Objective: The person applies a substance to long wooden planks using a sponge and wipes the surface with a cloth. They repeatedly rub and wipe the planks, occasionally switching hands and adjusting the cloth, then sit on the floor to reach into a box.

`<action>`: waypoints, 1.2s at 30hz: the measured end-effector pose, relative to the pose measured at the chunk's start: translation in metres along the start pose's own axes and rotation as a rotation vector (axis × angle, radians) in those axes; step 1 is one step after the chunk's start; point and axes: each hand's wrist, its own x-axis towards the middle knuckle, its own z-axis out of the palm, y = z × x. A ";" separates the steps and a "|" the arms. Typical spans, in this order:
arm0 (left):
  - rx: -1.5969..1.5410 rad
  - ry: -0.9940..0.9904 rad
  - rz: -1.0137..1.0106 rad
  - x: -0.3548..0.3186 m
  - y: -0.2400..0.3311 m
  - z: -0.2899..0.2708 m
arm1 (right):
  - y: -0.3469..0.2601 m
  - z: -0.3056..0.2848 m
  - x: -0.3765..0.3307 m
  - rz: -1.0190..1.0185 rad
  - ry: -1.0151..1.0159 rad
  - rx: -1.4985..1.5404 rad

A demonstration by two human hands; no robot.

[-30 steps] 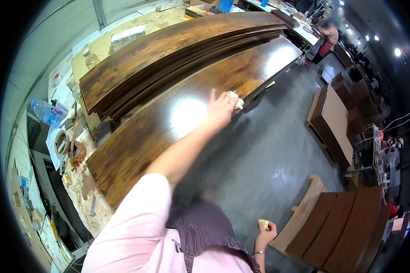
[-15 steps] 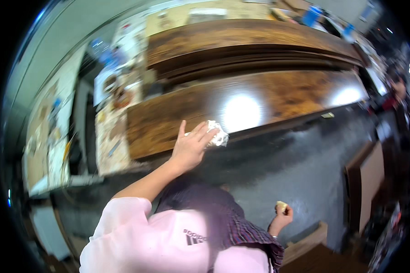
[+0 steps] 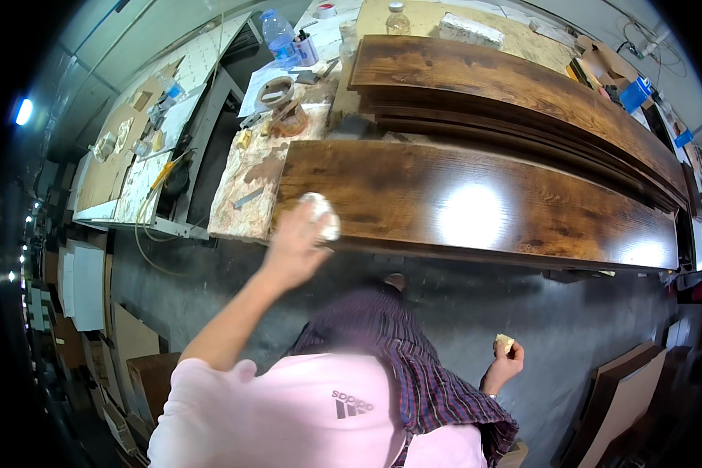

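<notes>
My left hand (image 3: 295, 246) is closed over a white crumpled cloth (image 3: 324, 218) near the left end of a dark brown wood-grain board (image 3: 382, 187). The hand is slightly blurred, and I cannot tell whether the cloth presses on the board. Off to the right and lower down, my right hand (image 3: 505, 366) pinches a small pale yellow piece (image 3: 505, 342) that looks like sponge. It is held away from the board, above the grey floor (image 3: 452, 300). Bright light reflects off the board's glossy face.
More brown boards (image 3: 515, 86) are stacked behind. Left of the front board lies a stained work surface (image 3: 234, 175) with a scraper (image 3: 249, 199), a brown-stained container (image 3: 288, 118) and a plastic bottle (image 3: 277, 33). Flat panels (image 3: 620, 398) lean at the lower right.
My left hand has moved with the cloth toward the board's left end. The view has swung left, bringing more of the left side in. My right hand still holds the yellow piece.
</notes>
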 end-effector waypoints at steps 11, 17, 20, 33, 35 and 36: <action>-0.229 -0.311 0.582 0.219 0.239 0.131 | -0.038 -0.042 0.031 0.216 0.285 -0.216; -0.365 -0.267 0.959 0.295 0.397 0.215 | -0.034 -0.124 0.012 0.317 0.663 -0.322; -0.517 -0.419 1.121 0.307 0.457 0.244 | 0.012 -0.147 -0.007 0.305 0.879 -0.002; -0.409 -0.502 1.074 0.384 0.484 0.240 | 0.117 -0.190 -0.051 0.972 0.905 -0.541; -0.364 -0.480 1.116 0.391 0.519 0.255 | 0.131 -0.212 -0.007 0.967 0.825 -0.565; -0.344 -0.467 1.142 0.394 0.542 0.263 | 0.139 -0.225 0.016 0.964 0.791 -0.575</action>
